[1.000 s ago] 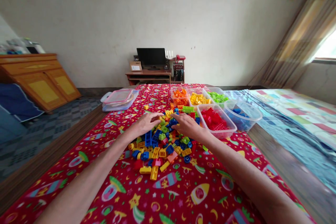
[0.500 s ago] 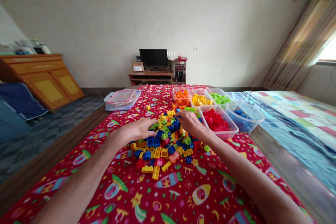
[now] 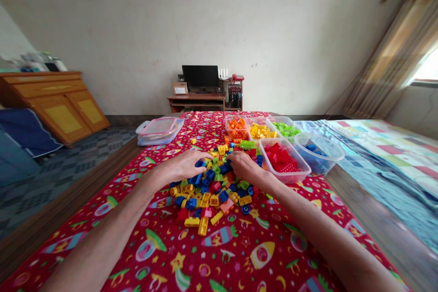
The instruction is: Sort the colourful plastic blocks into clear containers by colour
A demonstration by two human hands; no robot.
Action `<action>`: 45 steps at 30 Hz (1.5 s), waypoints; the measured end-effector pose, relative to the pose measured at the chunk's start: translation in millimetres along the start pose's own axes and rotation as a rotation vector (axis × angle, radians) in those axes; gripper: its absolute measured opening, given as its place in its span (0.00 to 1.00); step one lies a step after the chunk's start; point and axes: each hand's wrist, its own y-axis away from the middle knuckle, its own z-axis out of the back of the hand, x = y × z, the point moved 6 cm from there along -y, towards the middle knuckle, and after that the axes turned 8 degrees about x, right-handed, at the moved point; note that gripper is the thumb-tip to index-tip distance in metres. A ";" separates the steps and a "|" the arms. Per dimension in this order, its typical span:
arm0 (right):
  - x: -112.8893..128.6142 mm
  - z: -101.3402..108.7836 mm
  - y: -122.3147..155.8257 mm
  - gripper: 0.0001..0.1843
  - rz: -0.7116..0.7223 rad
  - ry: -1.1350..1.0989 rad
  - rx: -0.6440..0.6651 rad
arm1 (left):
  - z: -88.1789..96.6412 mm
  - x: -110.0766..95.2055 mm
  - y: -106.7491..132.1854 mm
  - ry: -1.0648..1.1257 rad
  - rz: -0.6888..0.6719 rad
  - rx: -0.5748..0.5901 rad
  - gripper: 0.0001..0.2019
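Note:
A mixed heap of toy building bricks (image 3: 214, 200), in blue, yellow, lime, orange, pink and red, lies on the red patterned tablecloth (image 3: 232, 255). My left hand (image 3: 185, 165) is at the heap's left side, thumb and fingers closed around a blue brick (image 3: 200, 164). Across from it, my right hand (image 3: 242, 165) reaches into the far right part, with fingers curled down beside dark blue bricks (image 3: 224, 168). What those fingertips grip is hidden.
Clear tubs stand at the back right: orange bricks (image 3: 237, 124), yellow bricks (image 3: 263, 131), lime bricks (image 3: 286, 129), red bricks (image 3: 281, 157) and blue bricks (image 3: 315, 148). Stacked lids (image 3: 159, 127) lie back left. A bed (image 3: 393, 150) adjoins the table's right side.
My left hand has a blue brick between thumb and fingers that did not show there before. My right hand has shifted slightly left and down into the heap, and bricks there have moved.

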 end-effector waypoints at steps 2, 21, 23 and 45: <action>0.9 11.7 2.7 0.13 -0.035 -0.014 -0.023 | -4.1 -5.3 -0.3 0.046 -0.022 0.054 0.20; 38.3 -3.0 10.0 0.13 0.188 0.076 0.184 | -4.1 -12.7 -8.3 0.183 -0.008 -0.050 0.12; 33.5 0.6 6.6 0.11 0.162 -0.004 0.170 | -0.2 -6.9 -9.5 0.265 -0.014 -0.096 0.13; 40.9 -15.5 -12.1 0.18 -0.340 -2.021 -0.044 | 11.2 -50.7 0.0 0.239 -0.091 -0.666 0.17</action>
